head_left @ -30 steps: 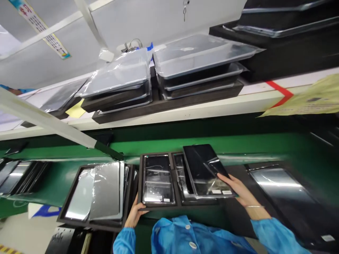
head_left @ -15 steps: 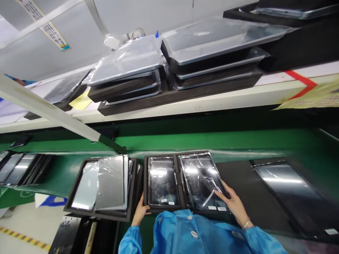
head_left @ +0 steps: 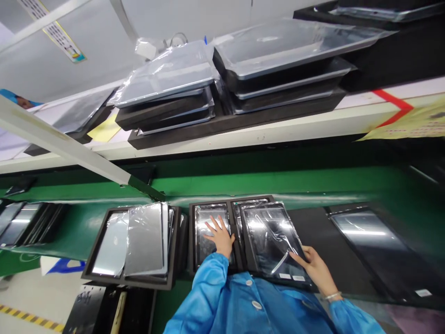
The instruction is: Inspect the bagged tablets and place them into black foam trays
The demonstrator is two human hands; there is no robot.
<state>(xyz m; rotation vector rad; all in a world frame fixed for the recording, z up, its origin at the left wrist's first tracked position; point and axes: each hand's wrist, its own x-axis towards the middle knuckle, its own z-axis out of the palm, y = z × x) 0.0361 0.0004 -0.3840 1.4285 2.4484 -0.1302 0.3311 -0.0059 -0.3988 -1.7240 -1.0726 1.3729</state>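
Note:
My left hand (head_left: 220, 237) has its fingers spread over a dark tablet screen (head_left: 203, 246) in the left slot of a black foam tray (head_left: 192, 232); whether it presses on the screen I cannot tell. A second film-wrapped tablet screen (head_left: 269, 236), with small white labels along its near edge, is gripped at the right edge by my right hand (head_left: 316, 269). That screen overlaps the tray's right slot and sits shifted to the right. Beneath it, the upper edge of another screen (head_left: 255, 202) shows in the slot; the rest is hidden.
To the left, another foam tray (head_left: 91, 260) holds silvery film-wrapped panels (head_left: 146, 241). On the right, a dark screen (head_left: 375, 246) lies on black foam (head_left: 309, 222). Stacked wrapped panels (head_left: 167, 76) fill the shelf above, and a white post (head_left: 69, 144) slants across the left.
My left hand has moved from the tray's left edge onto the left screen. My right hand has shifted the wrapped screen slightly right and toward me, uncovering another screen's edge.

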